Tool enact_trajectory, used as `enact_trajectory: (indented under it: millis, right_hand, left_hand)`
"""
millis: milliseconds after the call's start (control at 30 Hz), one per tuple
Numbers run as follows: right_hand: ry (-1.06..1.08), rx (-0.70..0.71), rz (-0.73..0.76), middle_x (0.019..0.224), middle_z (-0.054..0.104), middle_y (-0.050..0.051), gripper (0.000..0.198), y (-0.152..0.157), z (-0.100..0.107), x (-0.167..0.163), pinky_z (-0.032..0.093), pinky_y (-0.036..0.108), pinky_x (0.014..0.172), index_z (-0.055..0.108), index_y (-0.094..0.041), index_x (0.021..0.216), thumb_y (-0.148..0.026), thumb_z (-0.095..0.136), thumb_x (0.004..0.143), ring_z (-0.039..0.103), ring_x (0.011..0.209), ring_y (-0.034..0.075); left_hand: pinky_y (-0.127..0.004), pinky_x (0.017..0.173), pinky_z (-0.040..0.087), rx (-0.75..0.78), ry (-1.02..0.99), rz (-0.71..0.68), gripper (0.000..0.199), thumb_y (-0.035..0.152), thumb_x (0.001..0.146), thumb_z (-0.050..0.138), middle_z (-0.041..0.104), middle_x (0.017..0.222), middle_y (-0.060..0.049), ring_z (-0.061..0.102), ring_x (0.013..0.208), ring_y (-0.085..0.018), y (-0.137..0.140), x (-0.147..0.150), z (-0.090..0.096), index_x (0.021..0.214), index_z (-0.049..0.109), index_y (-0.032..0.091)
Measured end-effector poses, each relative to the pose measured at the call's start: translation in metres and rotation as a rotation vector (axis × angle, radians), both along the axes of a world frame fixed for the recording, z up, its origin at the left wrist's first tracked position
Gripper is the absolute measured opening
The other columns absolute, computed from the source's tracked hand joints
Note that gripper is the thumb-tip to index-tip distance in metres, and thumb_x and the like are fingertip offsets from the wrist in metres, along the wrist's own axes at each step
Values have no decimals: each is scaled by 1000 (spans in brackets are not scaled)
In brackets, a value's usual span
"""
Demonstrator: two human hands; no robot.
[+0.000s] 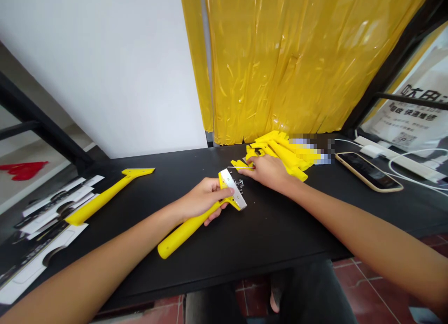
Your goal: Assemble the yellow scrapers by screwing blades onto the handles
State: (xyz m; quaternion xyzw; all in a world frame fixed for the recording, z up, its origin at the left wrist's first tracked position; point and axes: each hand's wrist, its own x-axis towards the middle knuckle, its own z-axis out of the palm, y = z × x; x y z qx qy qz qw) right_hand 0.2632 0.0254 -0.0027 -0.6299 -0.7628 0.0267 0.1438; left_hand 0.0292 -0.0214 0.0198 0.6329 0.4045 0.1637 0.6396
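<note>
Table [280,230], black and flat, stretches before me, a yellow plastic curtain [280,72] and a white panel [115,72] behind it, red tiles [364,286] below. Over its middle, my left hand [203,198] pinches a scraper [196,225] under the thumb; its long axis slants, handle end toward me and left, head away and right. My right hand [268,169] pinches a thin metal rod [240,167] pointing left, beside the head.

Soft, bright light leaves glare on the yellow sheeting [280,76] behind the tabletop [273,235], with a pixelated patch [310,149] near its back edge and stretched frame borders.
</note>
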Motion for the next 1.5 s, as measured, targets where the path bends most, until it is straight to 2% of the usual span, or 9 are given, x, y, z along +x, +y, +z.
enact_trajectory:
  millis: [367,467,567,667,800,867,967,1200,1500]
  right_hand:
    - [158,-107,-31,96,75,11,37,7,-1,3,41,32,64,75,-20,96,-53,71,81,66,84,27]
    - [215,-152,4,83,72,7,28,7,1,5,37,30,61,71,-20,84,-48,72,81,62,72,21]
    - [247,-94,51,74,66,5,24,4,4,6,34,29,60,68,-19,77,-42,69,84,56,67,18]
    - [502,-78,196,69,60,2,26,-6,11,4,32,28,58,67,-18,79,-42,66,87,50,64,15]
    - [1032,-395,349,58,40,-8,33,-27,21,-4,20,25,45,59,-20,85,-52,67,86,28,48,8]
    - [1162,-560,405,57,35,-10,35,-36,22,-10,16,24,43,53,-21,81,-51,70,86,23,46,7]
    - [1168,-685,420,55,35,-11,36,-43,16,-17,16,23,41,48,-21,79,-46,73,85,23,44,5]
    - [1132,-743,415,55,36,-12,33,-40,0,-19,17,21,39,46,-22,81,-42,72,87,24,42,5]
    - [1009,-645,367,56,41,-10,36,-41,6,-18,19,22,41,46,-21,77,-45,71,86,28,44,5]
  left_hand:
    - [-20,28,40,7,-13,-1,31,44,93,63,54,59,5,47,35,-8,1,-1,-3,79,54,18]
    - [-19,29,40,3,-26,-6,31,44,93,63,55,63,4,48,36,-7,1,-1,-3,79,54,18]
    - [-18,29,40,0,-16,2,32,45,92,63,56,65,3,49,37,-7,1,-1,-4,78,55,17]
    - [-19,29,40,-1,-16,33,33,46,91,64,56,63,3,49,37,-8,2,-2,-5,78,55,17]
    - [-20,28,40,-1,-41,81,32,44,91,64,56,57,3,49,36,-9,4,-1,-6,76,55,17]
    - [-20,28,39,12,-51,115,29,40,92,63,55,54,3,48,34,-9,4,-1,-5,77,55,17]
    - [-19,28,38,37,-52,164,28,37,93,61,55,50,3,47,32,-9,5,0,-3,75,55,17]
    - [-18,28,37,54,-33,167,27,34,92,57,52,46,3,47,32,-9,5,0,-3,70,54,18]
    - [-19,27,36,58,-18,154,26,27,91,51,52,45,2,45,30,-9,7,-1,-6,67,54,18]
